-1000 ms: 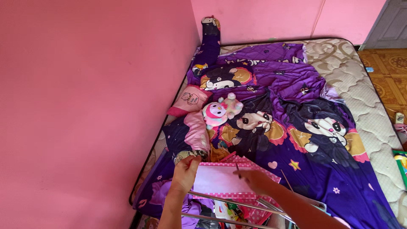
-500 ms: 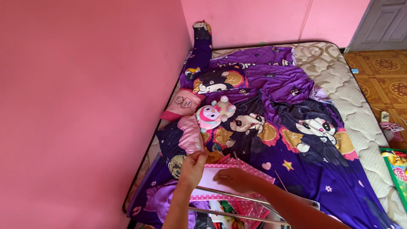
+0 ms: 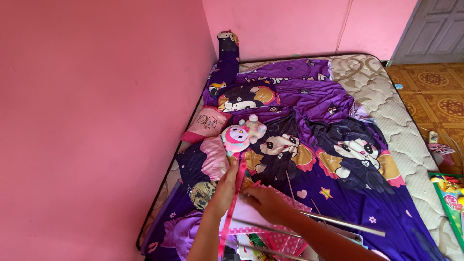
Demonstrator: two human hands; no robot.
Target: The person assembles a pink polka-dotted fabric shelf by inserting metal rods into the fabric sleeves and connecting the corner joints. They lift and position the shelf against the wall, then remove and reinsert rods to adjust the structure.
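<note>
Head view: left hand (image 3: 226, 189) fingers grip a pink strip's (image 3: 233, 203) upper end; right hand (image 3: 263, 203), fingers bent, presses the pink dotted bag (image 3: 251, 220) lying at the bed's (image 3: 386, 101) near edge. Plush (image 3: 237, 135) beyond.

My left hand (image 3: 224, 191) and right hand (image 3: 263, 203) are bare, no rings or watch showing; both forearms are unsleeved.
</note>
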